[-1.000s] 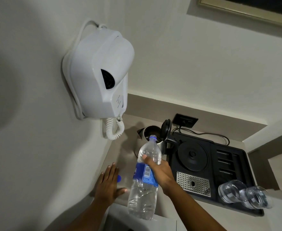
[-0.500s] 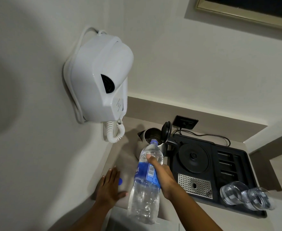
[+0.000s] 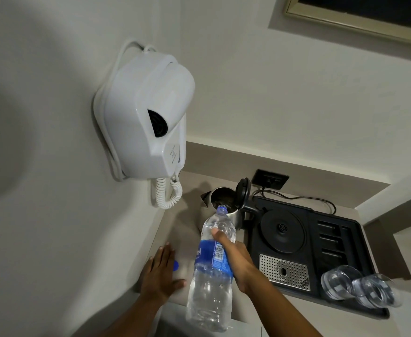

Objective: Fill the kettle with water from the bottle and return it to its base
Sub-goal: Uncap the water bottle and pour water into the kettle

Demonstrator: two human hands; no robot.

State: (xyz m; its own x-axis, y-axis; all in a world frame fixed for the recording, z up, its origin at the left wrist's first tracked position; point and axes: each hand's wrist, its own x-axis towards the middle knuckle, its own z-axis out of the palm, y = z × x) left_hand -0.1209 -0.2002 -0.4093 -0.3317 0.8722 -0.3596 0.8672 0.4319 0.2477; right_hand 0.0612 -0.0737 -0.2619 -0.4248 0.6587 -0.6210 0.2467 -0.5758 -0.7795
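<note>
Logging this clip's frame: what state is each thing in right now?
Kettle: lid up, off its base, on the counter.
Bottle: uncapped, tipped neck-first over the kettle's mouth.
Base: bare, on the black tray.
Blue cap: off, lying by the left hand.
Right hand: grip around the bottle.
Left hand: flat on the counter.
Glasses: lying on their sides.

Right hand (image 3: 236, 261) around tilted bottle (image 3: 211, 276), mouth over open kettle (image 3: 223, 207) (left hand (image 3: 159, 276) flat on counter (image 3: 175, 229)).
</note>
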